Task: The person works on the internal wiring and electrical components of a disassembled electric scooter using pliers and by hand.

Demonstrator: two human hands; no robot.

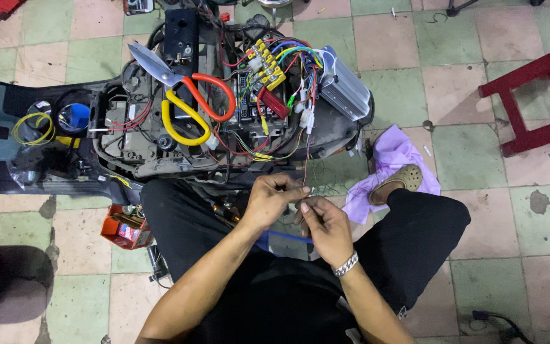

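While the person is sitting on the tiled floor (491,165) beside an opened scooter body (160,153), a coil of yellow wire (32,129) is lying at the far left next to a round blue cap (77,117). Below it, a small orange box (125,228) with a red and white label on its side is resting on the floor just beside the person's leg. Further right, large shears (183,95) with one red and one yellow handle are lying across the exposed wiring, near a yellow connector block (265,64). The left hand (268,200) is pinching a thin red wire (305,167) between its fingers (299,190); the wire is hanging down from the loom above. The right hand (326,226) is meeting it, fingertips closing on the same wire end. A ribbed silver controller box (345,89) is sitting right of the loom, and a lilac cloth (389,156) is lying under a tan clog (399,181). A dark red stool (533,95) is standing at the far right.
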